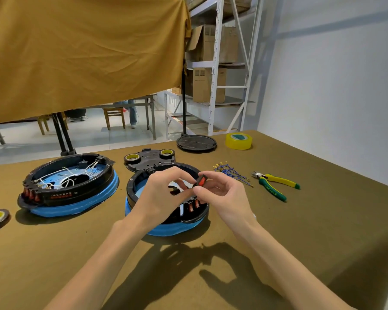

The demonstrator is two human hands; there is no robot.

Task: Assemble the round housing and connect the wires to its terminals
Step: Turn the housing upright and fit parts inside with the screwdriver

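Hands (166,193) (220,193) pinch red switch (201,181), seemingly above round housing (166,229).

Work table (323,220) has an olive-brown cloth top. Mustard-yellow cloth (83,52) hangs as a screen across the upper left, black stand legs (63,135) under it. White metal shelving (217,70) back right, cardboard boxes (208,85) on its shelves. Plain pale wall (334,86) on the right with soft diagonal shadows. Light tiled floor (94,135) behind, wooden stool (114,117) and a grey metal table (148,113) there. Bright overhead light, hard shadows on the tabletop.
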